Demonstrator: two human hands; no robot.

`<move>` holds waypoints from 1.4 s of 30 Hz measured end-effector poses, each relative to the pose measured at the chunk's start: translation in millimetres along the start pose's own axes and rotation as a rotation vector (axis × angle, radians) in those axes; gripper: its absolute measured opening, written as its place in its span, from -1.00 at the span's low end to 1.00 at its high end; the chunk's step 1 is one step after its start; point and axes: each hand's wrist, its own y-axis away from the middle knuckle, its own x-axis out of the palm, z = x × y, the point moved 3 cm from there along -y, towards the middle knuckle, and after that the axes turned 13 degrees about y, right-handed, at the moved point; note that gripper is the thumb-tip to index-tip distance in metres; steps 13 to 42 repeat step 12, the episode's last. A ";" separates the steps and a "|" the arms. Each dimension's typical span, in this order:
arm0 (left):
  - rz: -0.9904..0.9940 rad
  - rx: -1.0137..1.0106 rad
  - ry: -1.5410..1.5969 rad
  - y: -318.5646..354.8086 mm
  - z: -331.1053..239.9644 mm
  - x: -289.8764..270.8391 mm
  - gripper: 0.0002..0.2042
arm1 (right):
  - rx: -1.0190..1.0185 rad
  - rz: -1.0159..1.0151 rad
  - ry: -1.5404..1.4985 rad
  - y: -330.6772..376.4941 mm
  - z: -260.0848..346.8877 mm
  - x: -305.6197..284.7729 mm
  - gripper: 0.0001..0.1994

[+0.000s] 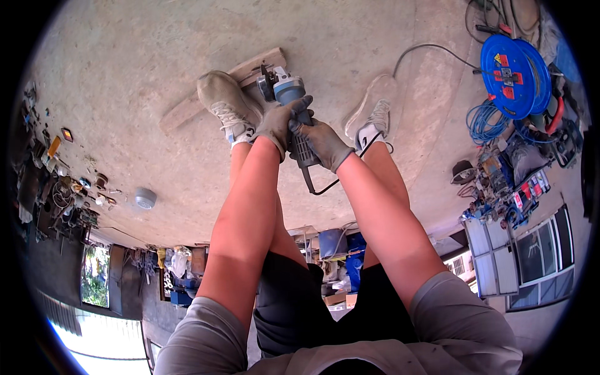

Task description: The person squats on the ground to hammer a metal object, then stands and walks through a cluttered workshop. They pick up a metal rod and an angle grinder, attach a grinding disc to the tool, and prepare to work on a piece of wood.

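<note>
Both my hands, in grey work gloves, are closed around a blue and dark grey angle grinder (289, 91). My left hand (279, 125) wraps the body just behind the blue gear head. Further back, my right hand (321, 141) grips the dark rear housing from the right. The disc end and its guard point to the far left, over a wooden plank (259, 65) on the floor. My left shoe (224, 100) rests on that plank. Whether the disc touches the wood or spins, I cannot tell. A black cord (325, 187) loops from the grinder's rear past my right ankle.
A blue cable reel (507, 75) stands at the far right, its dark cable (431, 47) running across the concrete floor (156, 56). Beside it lies a coil of blue hose (487, 123). My right shoe (373, 107) stands on the floor. Scattered tools and parts (62, 190) line the left side.
</note>
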 end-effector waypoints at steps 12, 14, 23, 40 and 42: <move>-0.052 -0.030 -0.008 -20.6 3.0 -7.0 -0.62 | 0.030 -0.014 -0.004 -10.4 -0.4 -7.0 -0.48; -0.052 -0.030 -0.008 -20.6 3.0 -7.0 -0.62 | 0.030 -0.014 -0.004 -10.4 -0.4 -7.0 -0.48; -0.052 -0.030 -0.008 -20.6 3.0 -7.0 -0.62 | 0.030 -0.014 -0.004 -10.4 -0.4 -7.0 -0.48; -0.052 -0.030 -0.008 -20.6 3.0 -7.0 -0.62 | 0.030 -0.014 -0.004 -10.4 -0.4 -7.0 -0.48; -0.052 -0.030 -0.008 -20.6 3.0 -7.0 -0.62 | 0.030 -0.014 -0.004 -10.4 -0.4 -7.0 -0.48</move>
